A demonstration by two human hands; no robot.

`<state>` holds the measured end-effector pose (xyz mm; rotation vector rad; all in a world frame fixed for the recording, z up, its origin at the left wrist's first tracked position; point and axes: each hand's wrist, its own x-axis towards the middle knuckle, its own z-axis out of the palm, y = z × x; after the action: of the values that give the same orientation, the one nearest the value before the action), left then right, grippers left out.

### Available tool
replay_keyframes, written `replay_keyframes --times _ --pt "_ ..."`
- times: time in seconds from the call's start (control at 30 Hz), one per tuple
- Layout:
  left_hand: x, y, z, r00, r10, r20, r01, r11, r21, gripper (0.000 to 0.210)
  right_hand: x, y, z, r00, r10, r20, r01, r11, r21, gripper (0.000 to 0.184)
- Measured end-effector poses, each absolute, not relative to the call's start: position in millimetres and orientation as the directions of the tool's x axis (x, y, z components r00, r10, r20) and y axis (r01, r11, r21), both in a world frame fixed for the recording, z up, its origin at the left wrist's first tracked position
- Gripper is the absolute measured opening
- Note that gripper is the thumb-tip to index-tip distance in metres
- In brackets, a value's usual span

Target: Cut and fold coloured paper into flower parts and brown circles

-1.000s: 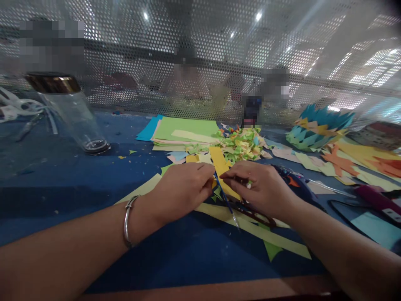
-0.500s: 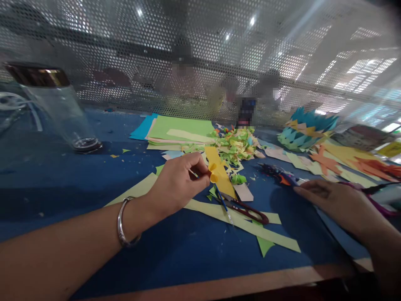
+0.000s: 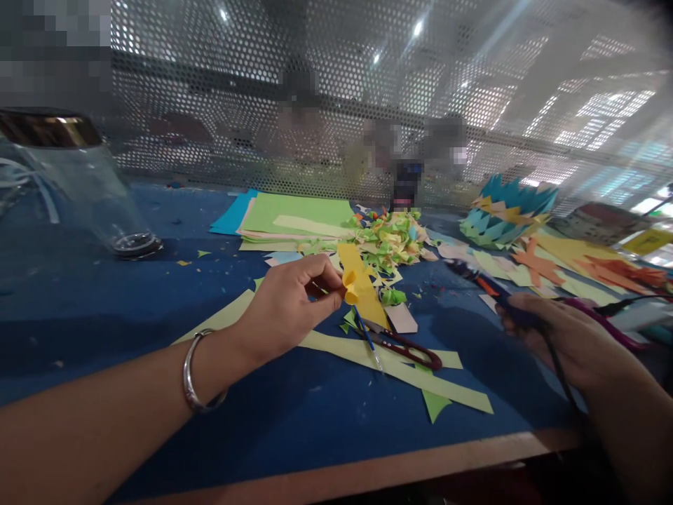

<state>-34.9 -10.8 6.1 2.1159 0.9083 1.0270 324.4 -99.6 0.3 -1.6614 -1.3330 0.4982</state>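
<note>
My left hand (image 3: 289, 298) is closed in a pinch on a small curled yellow paper piece (image 3: 350, 289), held above the table. Behind that piece lies a flat yellow paper strip (image 3: 365, 280). Just below are a thin blue-handled brush or pen (image 3: 369, 340) and a pair of scissors (image 3: 420, 352) with dark red handles. On the right, my right hand (image 3: 570, 340) is wrapped round a dark blue corded glue gun (image 3: 505, 298) with an orange part; its nozzle end points left and is slightly blurred.
Pale green strips (image 3: 436, 386) lie in front. Behind are stacked coloured sheets (image 3: 305, 210) and a heap of paper scraps (image 3: 394, 242). A glass jar (image 3: 99, 189) stands left. A zigzag paper crown (image 3: 507, 214) and orange cutouts (image 3: 539, 261) are at right. Perforated metal (image 3: 210, 105) borders the back.
My right hand has closed round the glue gun and lifted it off the table. My left hand still pinches the yellow paper piece. The whole view has shifted slightly.
</note>
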Motion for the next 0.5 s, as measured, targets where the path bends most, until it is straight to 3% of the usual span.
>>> replay_keyframes --times 0.03,0.1,0.17,0.2,0.37,0.5 --pt "-34.7 -9.9 4.9 0.467 0.79 0.398 0.303 -0.565 0.767 0.003 324.9 -102.0 0.2 0.393 0.914 0.104 0.341 -0.04 -0.939 0.026" --pt "-33.9 -7.6 1.8 0.471 0.804 0.363 0.255 -0.519 0.816 0.003 324.5 -107.6 -1.3 0.317 0.936 -0.151 -0.027 -0.151 -0.988 0.025" --pt "-32.4 -5.4 -1.7 0.479 0.819 0.317 0.166 -0.439 0.883 0.007 318.9 -114.8 -3.3 0.235 0.947 -0.219 -0.182 -0.178 -0.967 0.024" --pt "-31.6 -4.5 -3.4 0.483 0.825 0.293 0.119 -0.393 0.912 0.01 313.4 -118.9 -4.0 0.181 0.952 -0.247 -0.209 -0.208 -0.955 0.024" --pt "-29.1 -3.5 -6.5 0.529 0.825 0.202 -0.016 -0.228 0.973 0.015 269.6 -137.4 -3.5 0.309 0.951 -0.022 -0.245 0.057 -0.968 0.026" --pt "-28.5 -6.6 -2.4 0.55 0.813 0.194 -0.034 -0.21 0.977 0.013 249.2 -137.3 -7.2 0.257 0.966 -0.008 -0.192 0.043 -0.981 0.023"
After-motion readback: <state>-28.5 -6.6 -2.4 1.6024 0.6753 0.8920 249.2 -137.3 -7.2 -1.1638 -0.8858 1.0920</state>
